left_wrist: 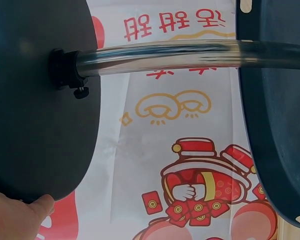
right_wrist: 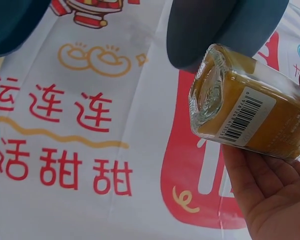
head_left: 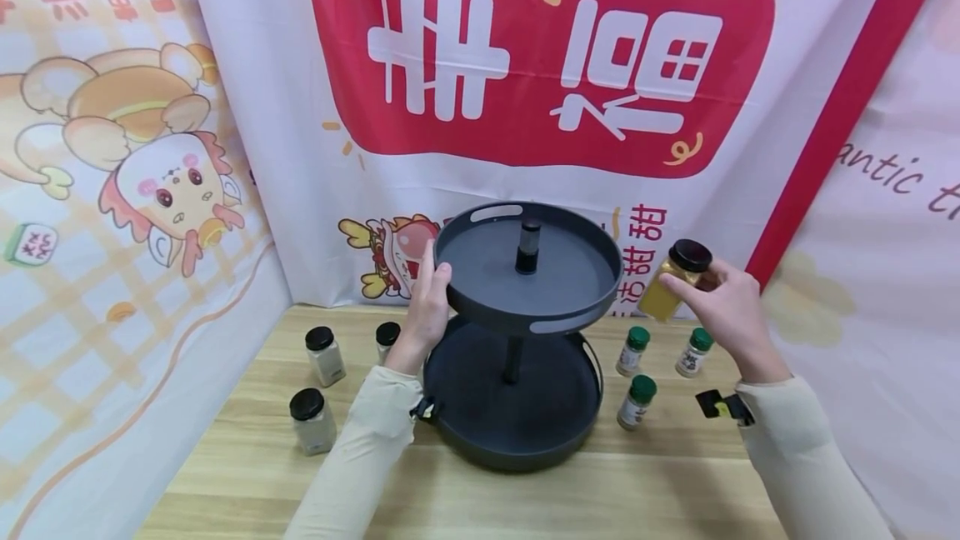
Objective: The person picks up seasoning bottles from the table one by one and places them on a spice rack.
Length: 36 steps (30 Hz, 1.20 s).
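Note:
A dark grey two-tier round rack stands on the table, its upper tray (head_left: 480, 269) above the lower tray (head_left: 517, 448), with a post (left_wrist: 165, 56) between them. Both trays hold nothing on their visible floors. My left hand (head_left: 427, 311) grips the upper tray's left rim, thumb against the edge in the left wrist view. In my right hand (head_left: 731, 311) is a square glass spice jar (head_left: 662, 294) of yellow-brown powder with a black lid. It hangs tilted in the air, right of the upper tray. A barcode label (right_wrist: 244, 115) shows on its side.
Right of the rack stand three small green-capped spice bottles (head_left: 634, 402). On the left are black-lidded jars (head_left: 315, 422) of pale contents, one partly behind my left hand. Printed cloth (head_left: 277, 107) hangs behind the wooden table (head_left: 240, 448).

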Tool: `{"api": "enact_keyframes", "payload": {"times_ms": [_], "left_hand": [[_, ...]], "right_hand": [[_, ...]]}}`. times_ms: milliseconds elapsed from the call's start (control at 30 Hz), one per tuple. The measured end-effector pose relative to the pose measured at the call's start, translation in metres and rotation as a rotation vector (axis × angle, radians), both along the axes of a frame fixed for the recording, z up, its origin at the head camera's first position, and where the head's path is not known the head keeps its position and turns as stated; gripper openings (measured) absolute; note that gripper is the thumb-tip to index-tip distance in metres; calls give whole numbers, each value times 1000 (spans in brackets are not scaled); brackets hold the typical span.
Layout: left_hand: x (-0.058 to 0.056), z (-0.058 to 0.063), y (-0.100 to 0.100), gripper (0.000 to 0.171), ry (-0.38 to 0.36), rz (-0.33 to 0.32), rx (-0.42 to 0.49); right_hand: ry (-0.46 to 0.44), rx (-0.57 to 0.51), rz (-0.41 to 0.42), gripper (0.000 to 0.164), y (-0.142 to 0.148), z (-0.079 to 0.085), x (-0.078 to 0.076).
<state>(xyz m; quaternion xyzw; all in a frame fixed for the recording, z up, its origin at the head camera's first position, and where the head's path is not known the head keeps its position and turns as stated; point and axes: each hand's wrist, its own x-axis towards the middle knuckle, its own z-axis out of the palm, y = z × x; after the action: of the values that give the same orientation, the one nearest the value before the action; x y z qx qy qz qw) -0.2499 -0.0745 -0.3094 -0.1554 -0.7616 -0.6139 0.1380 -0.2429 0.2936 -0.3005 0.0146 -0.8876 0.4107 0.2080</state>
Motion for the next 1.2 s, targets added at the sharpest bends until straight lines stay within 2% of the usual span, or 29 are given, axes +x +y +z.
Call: {"api": "enact_keyframes", "payload": {"times_ms": [100,300,467,633,867,1200], "left_hand": [[-4,-3,-1,58,2,-1,-1],[-29,-25,-5,58,9,-9,7],[-35,-32,-5,58,19,2,5],[-29,-27,-5,57,18,5,2],[-1,-3,0,58,21,-2,-1],[0,-3,1,59,18,-4,-5]], "right_hand": [[22,-18,11,60,-5,6,-3],[42,-52,8,61,-10,14,-7],[53,-65,20,62,-13,19,-9],[63,-63,26,62,-16,25,-12],[67,-64,28,64,-21,34,-15],[83,-27,21,66,-24,45,-19]]}}
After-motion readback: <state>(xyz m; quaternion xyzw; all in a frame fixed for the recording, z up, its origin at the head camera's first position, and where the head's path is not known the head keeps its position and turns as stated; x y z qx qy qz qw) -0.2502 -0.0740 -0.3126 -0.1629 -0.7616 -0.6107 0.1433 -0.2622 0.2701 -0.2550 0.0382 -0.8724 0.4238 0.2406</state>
